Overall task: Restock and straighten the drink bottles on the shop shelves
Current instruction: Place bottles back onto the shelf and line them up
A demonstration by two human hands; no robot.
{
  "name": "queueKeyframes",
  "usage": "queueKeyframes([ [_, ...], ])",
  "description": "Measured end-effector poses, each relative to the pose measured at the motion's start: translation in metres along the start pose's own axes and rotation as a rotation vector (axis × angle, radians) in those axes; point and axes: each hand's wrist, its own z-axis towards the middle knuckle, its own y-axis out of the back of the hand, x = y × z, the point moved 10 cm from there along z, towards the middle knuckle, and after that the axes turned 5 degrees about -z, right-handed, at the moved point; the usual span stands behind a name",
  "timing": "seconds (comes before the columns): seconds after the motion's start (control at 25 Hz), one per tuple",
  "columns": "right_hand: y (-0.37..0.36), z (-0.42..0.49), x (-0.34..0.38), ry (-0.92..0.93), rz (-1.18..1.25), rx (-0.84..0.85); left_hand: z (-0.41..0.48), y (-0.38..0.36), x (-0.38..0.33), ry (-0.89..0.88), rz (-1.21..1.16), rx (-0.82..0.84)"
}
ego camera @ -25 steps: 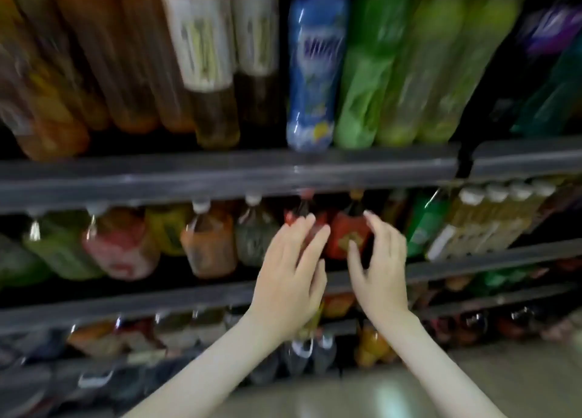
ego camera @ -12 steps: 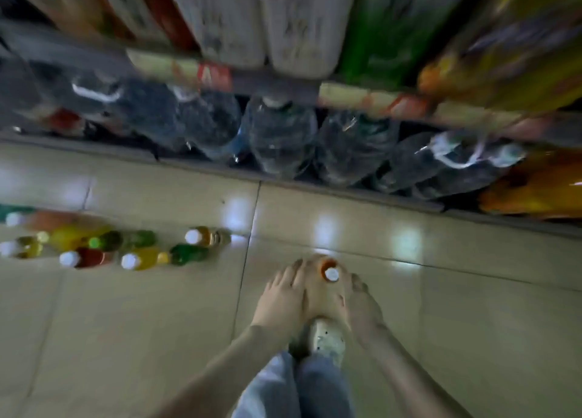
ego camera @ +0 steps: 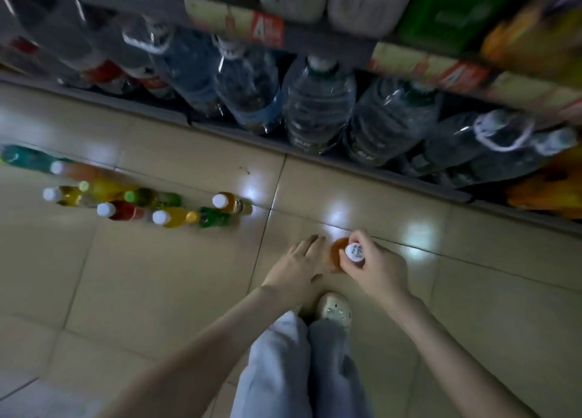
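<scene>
You are looking down at glossy beige floor tiles, where pale light reflections sit beside a dark grout line. Your light grey trouser legs reach the bottom edge, with one cream shoe just ahead of them.

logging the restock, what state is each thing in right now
orange drink bottle with white cap, upright, capped, held at the top
right hand, curled round the bottle's top
left hand, fingers straight, beside the bottle, holding nothing
small coloured bottles on the floor, standing, capped
large clear water bottles on bottom shelf, standing, capped
</scene>
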Motion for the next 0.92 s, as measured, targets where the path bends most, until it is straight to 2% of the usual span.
queueKeyframes([
  [0.08,0.106,-0.033,0.047,0.009,0.206,-0.047,-0.046,0.054,-0.057,-0.046,-0.098,-0.012],
  [0.16,0.219,-0.072,0.098,0.094,0.46,-0.125,-0.096,0.137,-0.12,-0.093,-0.237,-0.177],
  [0.24,0.328,-0.107,0.139,0.167,0.667,-0.2,-0.153,0.232,-0.189,-0.143,-0.22,-0.343],
  [0.32,0.408,-0.126,0.17,0.22,0.725,-0.23,-0.201,0.309,-0.249,-0.178,-0.148,-0.418],
  [0.44,0.479,-0.14,0.217,0.285,0.632,-0.196,-0.267,0.401,-0.318,-0.277,-0.187,-0.504],
  [0.52,0.515,-0.147,0.249,0.33,0.681,-0.155,-0.302,0.45,-0.355,-0.369,-0.195,-0.522],
  [0.72,0.605,-0.167,0.32,0.486,0.734,-0.227,-0.355,0.546,-0.418,-0.559,0.15,-0.579],
  [0.84,0.65,-0.171,0.35,0.506,0.778,-0.376,-0.38,0.597,-0.441,-0.697,0.224,-0.597],
  [0.92,0.681,-0.18,0.37,0.536,0.819,-0.538,-0.404,0.627,-0.456,-0.815,0.221,-0.615],
])
